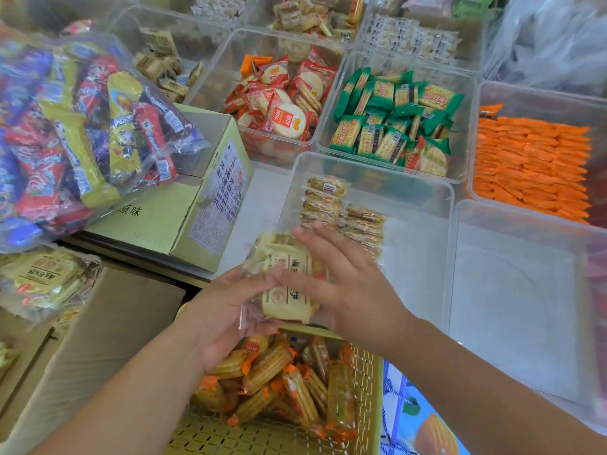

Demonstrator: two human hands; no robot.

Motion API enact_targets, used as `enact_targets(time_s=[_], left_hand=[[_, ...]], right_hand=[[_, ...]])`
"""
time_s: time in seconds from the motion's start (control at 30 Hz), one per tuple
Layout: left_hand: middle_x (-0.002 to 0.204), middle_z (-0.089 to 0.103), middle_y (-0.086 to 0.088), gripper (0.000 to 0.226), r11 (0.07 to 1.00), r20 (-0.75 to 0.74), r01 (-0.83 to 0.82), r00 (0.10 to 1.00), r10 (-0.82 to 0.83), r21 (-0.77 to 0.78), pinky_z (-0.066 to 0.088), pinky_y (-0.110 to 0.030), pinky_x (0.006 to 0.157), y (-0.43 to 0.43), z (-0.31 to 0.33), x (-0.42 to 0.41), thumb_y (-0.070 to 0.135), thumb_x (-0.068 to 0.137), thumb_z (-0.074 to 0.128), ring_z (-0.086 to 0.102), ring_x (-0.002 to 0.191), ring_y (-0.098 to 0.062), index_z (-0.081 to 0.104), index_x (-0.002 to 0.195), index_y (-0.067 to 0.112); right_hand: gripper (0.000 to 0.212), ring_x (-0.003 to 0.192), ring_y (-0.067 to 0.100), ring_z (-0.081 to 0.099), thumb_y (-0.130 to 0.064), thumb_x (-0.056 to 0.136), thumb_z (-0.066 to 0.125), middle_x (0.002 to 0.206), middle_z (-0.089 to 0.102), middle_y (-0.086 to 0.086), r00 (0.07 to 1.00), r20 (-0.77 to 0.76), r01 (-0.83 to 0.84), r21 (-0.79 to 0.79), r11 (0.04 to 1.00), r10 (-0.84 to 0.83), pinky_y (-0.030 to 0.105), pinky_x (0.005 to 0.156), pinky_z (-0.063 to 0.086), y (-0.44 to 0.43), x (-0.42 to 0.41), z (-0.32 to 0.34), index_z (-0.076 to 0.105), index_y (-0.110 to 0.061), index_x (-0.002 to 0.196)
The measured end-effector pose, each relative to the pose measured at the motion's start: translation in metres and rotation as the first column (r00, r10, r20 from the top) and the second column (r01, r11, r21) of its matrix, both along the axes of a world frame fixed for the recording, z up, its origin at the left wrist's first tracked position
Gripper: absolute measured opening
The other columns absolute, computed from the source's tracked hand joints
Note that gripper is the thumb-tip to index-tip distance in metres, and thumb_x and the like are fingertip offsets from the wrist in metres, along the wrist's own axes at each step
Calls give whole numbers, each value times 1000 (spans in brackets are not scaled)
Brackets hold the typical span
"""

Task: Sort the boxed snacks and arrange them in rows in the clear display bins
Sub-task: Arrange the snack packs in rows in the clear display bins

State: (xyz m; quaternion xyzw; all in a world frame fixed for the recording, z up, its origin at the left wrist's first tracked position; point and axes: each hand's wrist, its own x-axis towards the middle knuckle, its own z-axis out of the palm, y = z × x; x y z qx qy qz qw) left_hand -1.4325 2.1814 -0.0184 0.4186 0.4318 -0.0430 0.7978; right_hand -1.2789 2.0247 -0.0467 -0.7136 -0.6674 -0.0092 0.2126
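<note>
Cracker packets (pixel 285 280), a pale yellow stack, are held over the near edge of a clear bin (pixel 377 170). The left hand (pixel 226 310) curls under them, and the right hand (pixel 345 284) presses on them with straight fingers.

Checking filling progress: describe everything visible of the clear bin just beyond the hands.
The clear bin is a see-through plastic tub with rounded corners, level among neighbouring bins. It is mostly bare; two short rows of small clear-wrapped packets sit at its left. The right hand, on a snack bundle, hides its near-left corner.
</note>
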Motion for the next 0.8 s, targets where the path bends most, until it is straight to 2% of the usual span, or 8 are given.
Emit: enact_targets(time_s=[0.07, 0.17, 0.3, 0.5, 0.57, 0.67, 0.73, 0.8], left_hand=[[101, 78, -9, 40, 1000, 23, 26, 999, -26, 11, 59, -32, 53, 0, 1, 1, 49, 58, 95, 75, 76, -24, 83, 90, 28], [104, 79, -9, 40, 997, 58, -54, 997, 57, -49, 59, -31, 51, 2, -1, 2, 59, 76, 80, 76, 76, -23, 82, 102, 28], [95, 77, -15, 58, 976, -5, -219, 976, 219, -12, 56, -29, 45, 3, -10, 8, 55, 80, 68, 73, 63, -24, 71, 123, 16], [123, 69, -5, 65, 898, -57, -170, 976, 211, 407, 57, -32, 63, 4, -23, 10, 43, 96, 66, 77, 84, -25, 45, 151, 13], [113, 69, -1, 63, 832, -78, -59, 989, 123, 552, 50, -30, 72, 1, -24, 10, 56, 88, 64, 70, 89, -21, 58, 137, 16], [106, 68, -16, 27, 780, -84, 16, 995, 46, 626, 43, -34, 79, 1, -29, 11, 49, 97, 62, 63, 92, -18, 67, 107, 24], [100, 74, 14, 11, 799, -112, 49, 993, 23, 599, 45, -30, 81, 3, -30, 15, 46, 100, 59, 67, 96, 0, 70, 102, 45], [90, 67, 43, 24, 827, -127, 92, 992, -25, 555, 47, -28, 82, 6, -30, 18, 45, 101, 59, 61, 87, 21, 68, 89, 64]], right_hand=[[80, 149, 35, 28, -34, 76, 75, 163, 30, 6, 998, 45, -42, 32, 999, 40, 45, 112, 32, -3, 1, 8, 44, -36, 149], [37, 142, 35, 43, -28, 102, 52, 150, 50, 8, 998, 32, -65, 131, 989, 62, 47, 106, 44, -7, 11, 15, 63, -28, 137], [41, 128, 36, 57, -13, 92, 70, 136, 62, 15, 997, -53, -50, 103, 993, 56, 48, 104, 49, -12, 19, 15, 65, -13, 133], [40, 102, 33, 66, 0, 86, 74, 115, 69, 14, 890, -277, 398, 86, 913, -362, 41, 89, 54, -19, 59, 7, 67, -4, 125], [32, 96, 33, 63, -9, 91, 72, 105, 70, 13, 811, -254, 552, 33, 833, -527, 41, 80, 53, -20, 88, 2, 67, -6, 123], [23, 91, 39, 62, -14, 90, 73, 97, 72, 17, 766, -117, 637, 19, 770, -631, 46, 73, 55, -15, 126, -7, 72, -6, 112], [20, 90, 39, 62, -16, 89, 72, 94, 73, 15, 778, -15, 627, -42, 778, -628, 47, 73, 55, -6, 143, -15, 74, -10, 108], [18, 91, 34, 61, -26, 93, 66, 91, 72, 7, 761, 96, 648, -158, 746, -641, 41, 69, 52, 7, 154, -24, 74, -20, 107]])
